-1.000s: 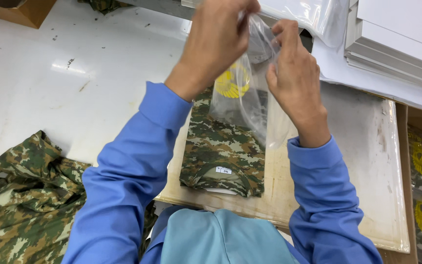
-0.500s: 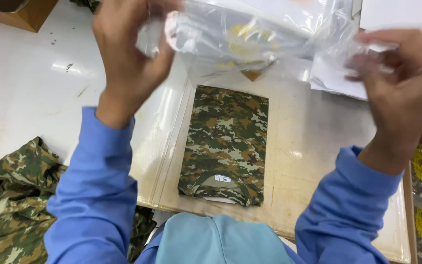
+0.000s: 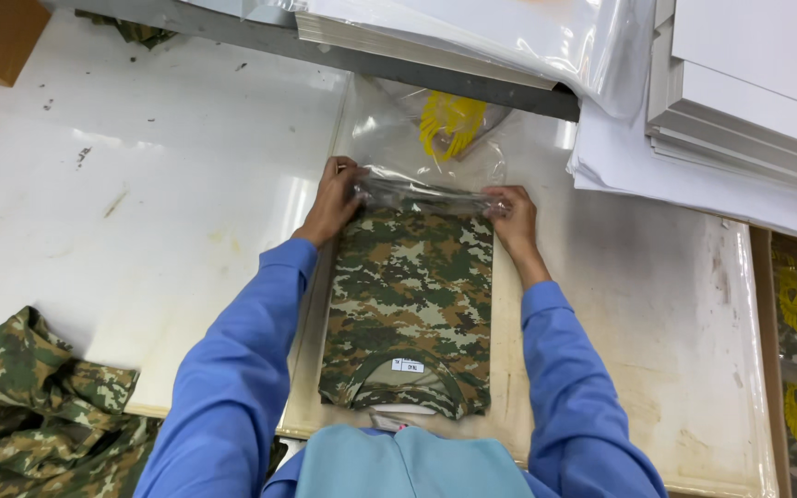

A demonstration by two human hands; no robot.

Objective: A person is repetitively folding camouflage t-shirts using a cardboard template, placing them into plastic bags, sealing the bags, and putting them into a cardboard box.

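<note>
Change: bag (image 3: pixel 426 157) lowered from mid-air to the shirt's (image 3: pixel 410 304) 12 o'clock edge.
Grip: left hand (image 3: pixel 336 198) and right hand (image 3: pixel 512 217) pinch its mouth shut.

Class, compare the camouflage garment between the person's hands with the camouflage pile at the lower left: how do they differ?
The camouflage garment is folded flat into a neat rectangle; the camouflage pile lies crumpled. The garment's far edge meets a clear plastic bag held by the left hand and right hand; the pile lies untouched. Both share one pattern.
</note>
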